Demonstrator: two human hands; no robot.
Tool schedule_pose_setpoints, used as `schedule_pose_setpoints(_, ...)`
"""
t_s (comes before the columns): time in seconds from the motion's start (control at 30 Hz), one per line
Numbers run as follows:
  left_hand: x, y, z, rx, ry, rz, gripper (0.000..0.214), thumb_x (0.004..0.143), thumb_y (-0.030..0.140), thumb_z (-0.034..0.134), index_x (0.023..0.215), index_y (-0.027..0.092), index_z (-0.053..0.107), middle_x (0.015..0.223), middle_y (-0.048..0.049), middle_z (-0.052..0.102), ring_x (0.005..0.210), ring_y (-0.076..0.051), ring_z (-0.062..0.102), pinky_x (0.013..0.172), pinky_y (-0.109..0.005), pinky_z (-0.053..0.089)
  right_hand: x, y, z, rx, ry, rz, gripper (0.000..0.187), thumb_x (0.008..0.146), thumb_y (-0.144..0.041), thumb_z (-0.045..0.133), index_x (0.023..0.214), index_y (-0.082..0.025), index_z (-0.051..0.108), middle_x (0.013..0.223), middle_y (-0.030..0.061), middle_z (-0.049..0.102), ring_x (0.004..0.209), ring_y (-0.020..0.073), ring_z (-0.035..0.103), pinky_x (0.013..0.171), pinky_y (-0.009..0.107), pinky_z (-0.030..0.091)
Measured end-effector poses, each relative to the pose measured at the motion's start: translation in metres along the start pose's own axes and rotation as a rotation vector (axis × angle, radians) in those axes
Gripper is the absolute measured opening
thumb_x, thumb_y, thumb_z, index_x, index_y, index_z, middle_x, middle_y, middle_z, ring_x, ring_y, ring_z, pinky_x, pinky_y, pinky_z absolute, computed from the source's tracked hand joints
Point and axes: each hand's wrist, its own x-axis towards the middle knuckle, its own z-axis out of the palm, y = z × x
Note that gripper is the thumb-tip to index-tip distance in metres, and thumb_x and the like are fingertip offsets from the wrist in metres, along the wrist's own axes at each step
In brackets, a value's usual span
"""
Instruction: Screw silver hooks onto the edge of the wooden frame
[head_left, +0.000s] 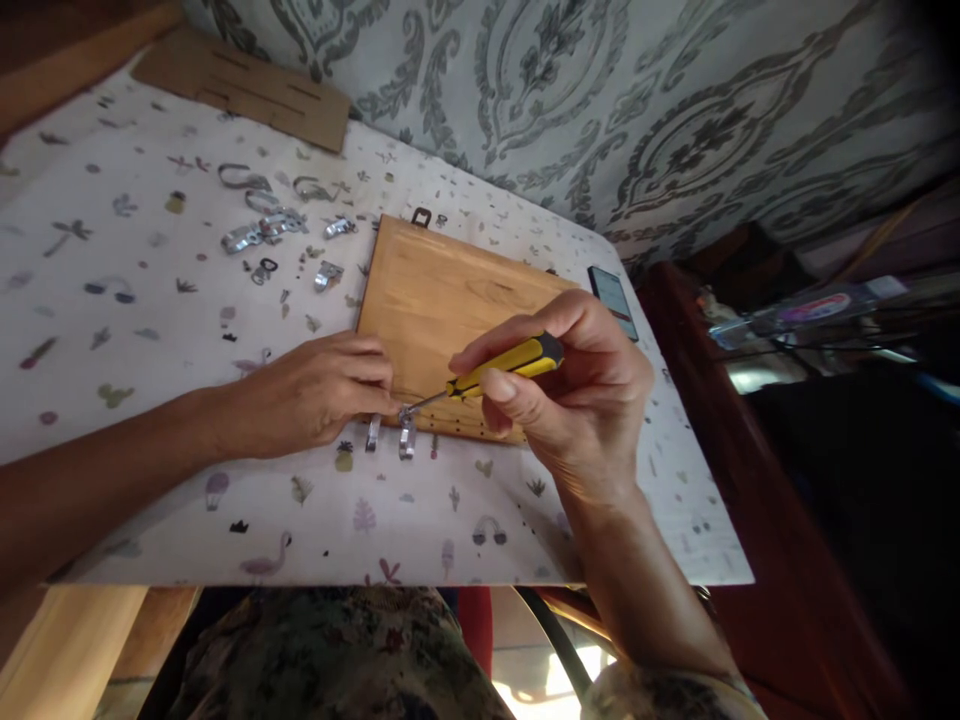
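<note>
My right hand point(577, 385) grips a screwdriver point(506, 368) with a yellow and black handle, thumb and fingers closed round it. Its shaft slants down to the left, the tip meeting a small shiny metal clip point(406, 436) at the near edge of a wooden board point(442, 300). My left hand point(330, 390) rests over the board's near left corner, fingers curled, with the index fingertip against that clip. Its thumb is hidden. Just left of the clip, a second metal clip point(372, 433) juts from the same edge. Small dark holes run along this edge.
Several loose metal clips point(262, 230) and small screws point(285, 296) lie left of the board. A black hanger loop point(421, 217) shows at its far edge. A phone point(613, 302) lies at the right; cardboard point(247, 88) lies against the wall side of the patterned tabletop point(165, 500).
</note>
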Motion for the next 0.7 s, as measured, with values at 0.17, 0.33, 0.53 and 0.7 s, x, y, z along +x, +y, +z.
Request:
schedule_pose_setpoints(0.17, 0.000, 0.001, -0.001, 0.006, -0.023, -0.040, 0.044, 0.086, -0.005, 0.039, 0.101, 0.020, 0.072, 0.092, -0.0042, 0.070, 0.088, -0.020, 0.057, 0.076, -0.031, 0.046, -0.004, 0.000, -0.007, 0.049, -0.101, 0.026, 0.028, 0.087, -0.034, 0.079, 0.112, -0.025, 0.072, 0.094, 0.0000, 0.077, 0.058, 0.0077, 0.065, 0.046, 0.018, 0.055)
schedule_pose_setpoints(0.33, 0.001, 0.001, -0.001, -0.001, -0.018, -0.024, 0.042, 0.087, -0.004, 0.039, 0.099, 0.019, 0.072, 0.091, -0.0048, 0.070, 0.087, -0.020, 0.057, 0.075, -0.032, 0.047, -0.005, 0.002, -0.008, -0.026, -0.075, -0.068, 0.015, 0.085, -0.029, 0.081, 0.096, -0.021, 0.075, 0.091, 0.0010, 0.076, 0.061, 0.0079, 0.066, 0.048, 0.018, 0.054)
schedule_pose_setpoints(0.53, 0.001, 0.001, 0.000, -0.008, -0.010, -0.038, 0.043, 0.088, -0.004, 0.039, 0.099, 0.020, 0.072, 0.092, -0.0042, 0.070, 0.087, -0.019, 0.056, 0.076, -0.032, 0.046, -0.008, 0.008, -0.005, 0.074, -0.049, -0.060, 0.017, 0.083, -0.026, 0.083, 0.094, -0.024, 0.070, 0.089, 0.0000, 0.077, 0.064, 0.0103, 0.068, 0.047, 0.018, 0.053)
schedule_pose_setpoints(0.7, 0.002, 0.002, -0.002, 0.006, -0.017, -0.034, 0.040, 0.090, -0.004, 0.042, 0.097, 0.020, 0.073, 0.089, -0.0040, 0.070, 0.084, -0.019, 0.056, 0.074, -0.030, 0.046, -0.011, 0.007, -0.009, 0.076, -0.116, 0.012, 0.028, 0.090, -0.032, 0.076, 0.116, -0.023, 0.073, 0.097, 0.0015, 0.076, 0.057, 0.0068, 0.063, 0.048, 0.019, 0.056)
